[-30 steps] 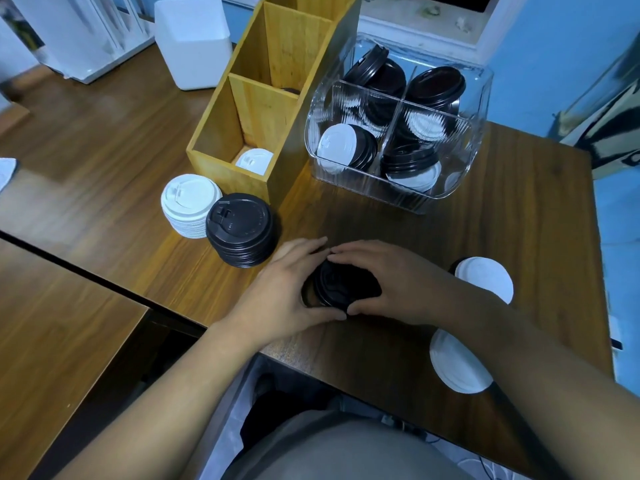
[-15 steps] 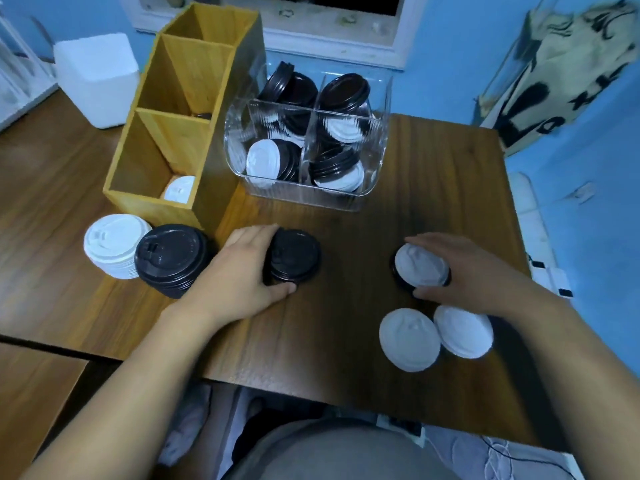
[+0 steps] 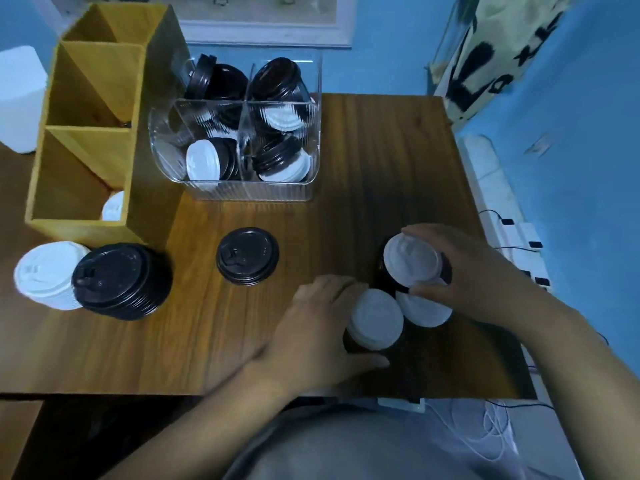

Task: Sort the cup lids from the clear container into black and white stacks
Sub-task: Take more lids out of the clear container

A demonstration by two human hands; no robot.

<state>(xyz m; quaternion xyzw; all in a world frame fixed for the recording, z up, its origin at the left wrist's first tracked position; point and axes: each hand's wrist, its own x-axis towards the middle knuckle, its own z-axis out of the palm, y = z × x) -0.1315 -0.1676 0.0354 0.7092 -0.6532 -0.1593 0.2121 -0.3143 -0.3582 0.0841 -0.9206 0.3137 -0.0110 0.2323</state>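
- My left hand (image 3: 311, 327) is curled round the near white lid (image 3: 375, 320), a round white plastic cup lid close to the table's front edge. My thumb is at its near side and my fingers are at its far side. Something dark shows beneath it, and I cannot tell what.
- Just beside it on the right lies the flat white lid (image 3: 429, 313), another round white plastic one. It rests on the brown wood-grain table (image 3: 381, 150), partly under my right thumb.
- Just beyond, my right hand (image 3: 474, 271) grips the far white lid (image 3: 412, 259), a white plastic disc. My thumb is on its near edge and my fingers are over its far edge. It sits on a black lid (image 3: 385, 268) whose dark rim shows round it.
- To the left, well apart from both hands, the short black stack (image 3: 247, 256) of round black plastic lids stands alone.
- Further left, the tall black stack (image 3: 121, 280) of the same lids stands against the white stack (image 3: 48, 273) of white plastic lids.
- Behind those two stacks is the open-topped yellow wooden organiser (image 3: 86, 140), with a lone white lid (image 3: 114, 209) in its nearest compartment.
- Right of that, the clear ribbed plastic container (image 3: 242, 192) is split into four compartments. It holds mixed black and white lids, some on edge.
- Farthest left stands a white plastic box (image 3: 17, 98).
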